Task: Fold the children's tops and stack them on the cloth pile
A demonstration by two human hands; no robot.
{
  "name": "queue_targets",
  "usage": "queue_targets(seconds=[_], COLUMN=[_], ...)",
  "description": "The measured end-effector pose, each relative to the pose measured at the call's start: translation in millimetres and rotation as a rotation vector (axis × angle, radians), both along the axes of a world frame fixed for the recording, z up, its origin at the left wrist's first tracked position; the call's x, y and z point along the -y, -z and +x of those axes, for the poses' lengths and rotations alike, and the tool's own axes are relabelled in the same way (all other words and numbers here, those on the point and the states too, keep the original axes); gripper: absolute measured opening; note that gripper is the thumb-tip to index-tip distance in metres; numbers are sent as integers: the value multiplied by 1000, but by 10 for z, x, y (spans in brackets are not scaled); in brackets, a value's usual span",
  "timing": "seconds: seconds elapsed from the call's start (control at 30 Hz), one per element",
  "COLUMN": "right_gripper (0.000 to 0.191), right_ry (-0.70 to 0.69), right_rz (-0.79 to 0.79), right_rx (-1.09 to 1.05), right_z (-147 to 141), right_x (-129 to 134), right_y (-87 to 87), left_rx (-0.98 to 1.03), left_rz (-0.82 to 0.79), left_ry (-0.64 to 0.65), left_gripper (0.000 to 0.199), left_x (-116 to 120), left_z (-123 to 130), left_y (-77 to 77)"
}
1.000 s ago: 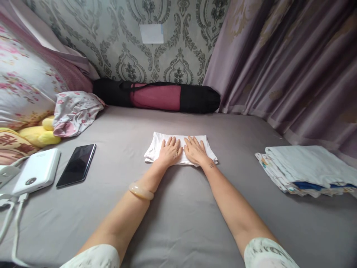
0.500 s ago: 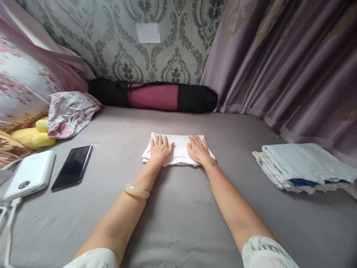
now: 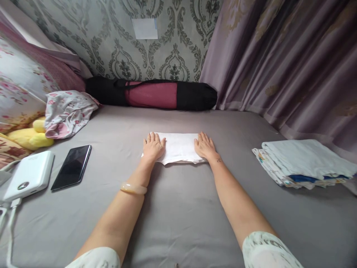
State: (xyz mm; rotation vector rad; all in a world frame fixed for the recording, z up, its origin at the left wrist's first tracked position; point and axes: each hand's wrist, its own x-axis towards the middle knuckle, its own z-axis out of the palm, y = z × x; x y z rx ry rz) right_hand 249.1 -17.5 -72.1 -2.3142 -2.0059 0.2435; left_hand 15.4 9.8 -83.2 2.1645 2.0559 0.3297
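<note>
A folded white cloth (image 3: 180,147), perhaps a garment, lies flat on the grey bed sheet (image 3: 178,201) in front of me. My left hand (image 3: 154,146) rests palm down on its left end, fingers stretched out. On the right end my right hand (image 3: 205,146) lies flat in the same way. Neither hand grips the cloth. The cloth's middle shows between them, and its near edge is slightly wavy. Both outer ends are partly hidden under my hands.
To the right sits a stack of folded clothes (image 3: 304,160). A black phone (image 3: 71,167) and a white power bank (image 3: 30,173) with cables lie on the left. Behind them are a crumpled floral cloth (image 3: 69,111) and a yellow plush toy (image 3: 28,137). A black-and-red long bag (image 3: 150,95) lies along the wall.
My hands have slid apart over the white cloth, the left one leftward and the right one rightward, out to its ends. More of its middle shows.
</note>
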Motion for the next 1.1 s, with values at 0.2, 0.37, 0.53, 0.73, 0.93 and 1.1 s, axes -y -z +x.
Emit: queue_targets(seconds=[0.2,0.37,0.53,0.73,0.93,1.1], right_gripper=[59,59,58,58,58,58], right_ry=[-27,-171,-157,-165,-219,-217], right_rz=[61,78,24,30,71,63], right_rx=[35,-33,-44,-7,-53,-32], right_z=[-110,-417,-502,-628,-978,-987], right_x=[52,156,187,133,94,93], right_y=[-141,-222,-116,-156,-78,-49], left_rx=[89,204,340,725,1132,1268], left_rz=[56,92,38,126,222,179], left_ry=[-5,3,7,-78,-209,-327], left_gripper=[59,48,38,32,31,34], left_x=[-9,-19,-76,-272,-425,-393], left_z=[-3,-3,-47,-193,-352,-414], left_y=[-78,-180,-157,-91,-8,-70])
